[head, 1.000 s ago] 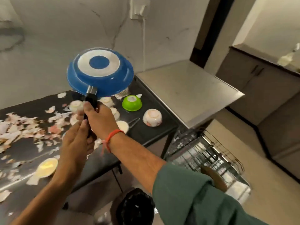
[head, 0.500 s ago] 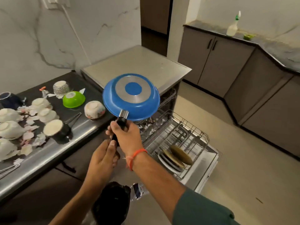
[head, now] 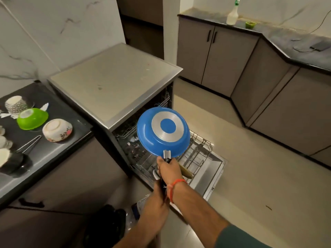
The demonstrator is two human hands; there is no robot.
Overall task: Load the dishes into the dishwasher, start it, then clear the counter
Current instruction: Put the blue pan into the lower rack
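Grey cabinets and a pale tiled floor fill the far right of this kitchen; at the left a dark table (head: pixel 59 111) carries upturned bowls, among them a green bowl (head: pixel 33 119) and a floral bowl (head: pixel 57 130), beside a small black saucepan (head: pixel 17 162). Just right of the table stands the dishwasher (head: pixel 114 83), its door down and its lower rack (head: pixel 195 154) pulled out, a few plates already standing in it. Above that rack hangs a blue frying pan (head: pixel 163 131), underside toward the camera; the right hand (head: pixel 169 170) has its grip closed around the black handle just below the metal collar; the left hand (head: pixel 159 194) lies against the handle lower down, though whether its fingers curl round it I cannot tell. Judging by looks, the pan is rigid, fairly light and not fragile, but top-heavy, so it wants to swing; the handle is the sensible hold, the enamel probably slick.
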